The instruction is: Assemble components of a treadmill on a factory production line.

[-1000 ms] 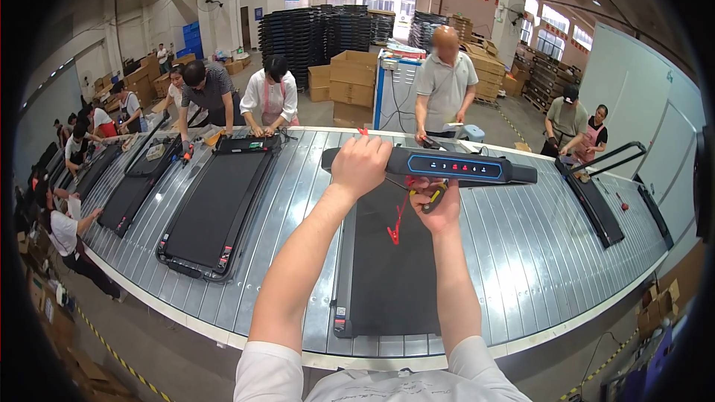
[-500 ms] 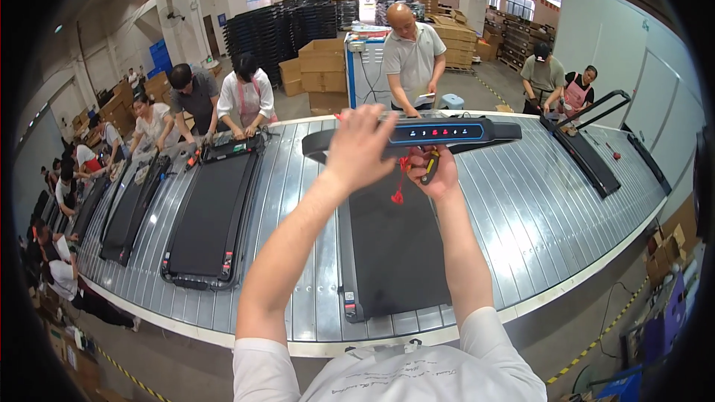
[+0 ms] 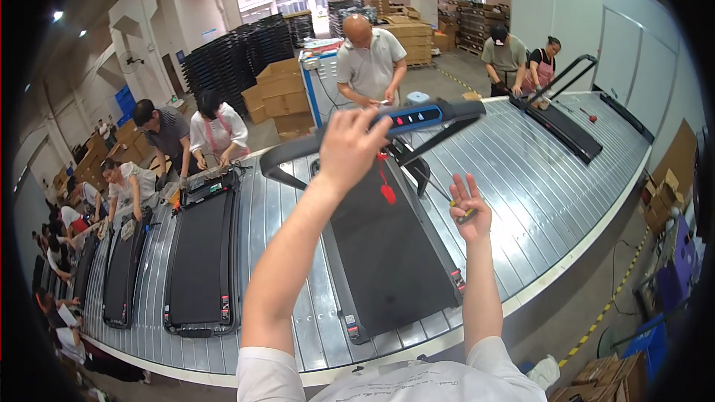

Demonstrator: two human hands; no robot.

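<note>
A wide conveyor of ribbed silver metal slats (image 3: 536, 179) curves across the whole middle of the frame, from the lower left edge up to the upper right; on it, in the centre, lies a flat black treadmill with a dark running belt (image 3: 387, 253), its near end toward the lower middle of the frame; to its left lies a second black treadmill deck (image 3: 197, 260), and a narrower one (image 3: 123, 268) lies further left, near the left rim; a fourth black treadmill with a raised thin handrail (image 3: 562, 123) sits at the upper right, well apart from the central one.

Above the central treadmill's far end, a long black handlebar console with a blue panel (image 3: 417, 117) stands lifted and tilted, running from centre-left up toward the upper middle; thin black struts drop from it to the deck; a small red tag on a red cord (image 3: 388, 192) hangs under it, over the belt.

The left hand (image 3: 354, 150) is raised in the centre of the frame, its fingers wrapped over the console bar, closed on it; the right hand (image 3: 469, 212), lower and to the right of centre, hovers over the deck's right edge, its upper fingers spread while the lower ones pinch a small yellow-handled tool (image 3: 466, 216).

Beyond the conveyor, at the upper middle, a person in a pale polo shirt (image 3: 370, 63) stands facing it; several other workers line its far left side.
</note>
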